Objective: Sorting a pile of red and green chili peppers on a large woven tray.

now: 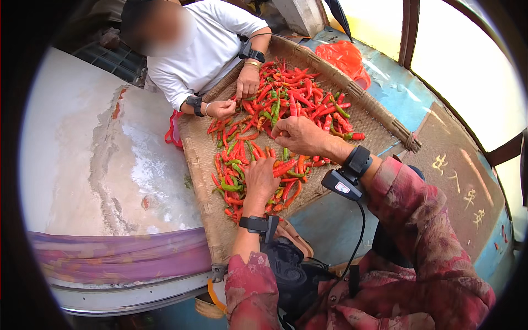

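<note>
A large woven bamboo tray holds many red chili peppers, with some green and orange ones among them. Over the near heap, my left hand is curled, and a red chili pepper juts out from its thumb side. My right hand hovers farther up and to the right, between the near and far heaps. Its fingers are bent together; whether anything is pinched there is hidden. Green chili peppers lie just left of my left hand.
Across the tray, a person in a white top works with a left hand and a right hand at the peppers. A red plastic bag lies beyond the tray's right rim. The plastered wall borders the left; a cable hangs from my right wrist device.
</note>
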Tool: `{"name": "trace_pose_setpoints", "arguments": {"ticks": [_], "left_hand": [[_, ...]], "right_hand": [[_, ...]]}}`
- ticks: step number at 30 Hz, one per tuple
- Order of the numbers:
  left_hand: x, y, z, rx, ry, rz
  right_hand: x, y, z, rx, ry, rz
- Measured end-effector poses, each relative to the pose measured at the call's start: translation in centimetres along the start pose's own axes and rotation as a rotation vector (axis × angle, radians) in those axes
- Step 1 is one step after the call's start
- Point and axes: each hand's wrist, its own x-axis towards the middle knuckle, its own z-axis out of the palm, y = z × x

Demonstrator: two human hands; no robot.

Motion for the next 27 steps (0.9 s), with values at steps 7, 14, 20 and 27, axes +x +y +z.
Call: {"name": "trace_pose_setpoints", "arguments": {"ticks": [7,14,20,27], "left_hand": [[-3.1,0.9,-0.5,-0.058,0.104,-0.011],[-3.7,0.0,-0.1,-0.178,0.183,-0.027],[-4.0,-0.5,-2.1,-0.187,0.182,0.0],[-5.4,-2.9,-2.7,-0.167,0.219,-0.097]], "right_hand": [[-2.6,-0.5,3.1,-0.435,-0.581,0.156],[-3.3,0.1,5.0,-0.443,-0.48,-0.031],[-3.3,-0.5,5.7,-0.581,-0.425,-0.17],[-2.9,-0.5,4.1,-0.598,-0.569,-0.125]]}}
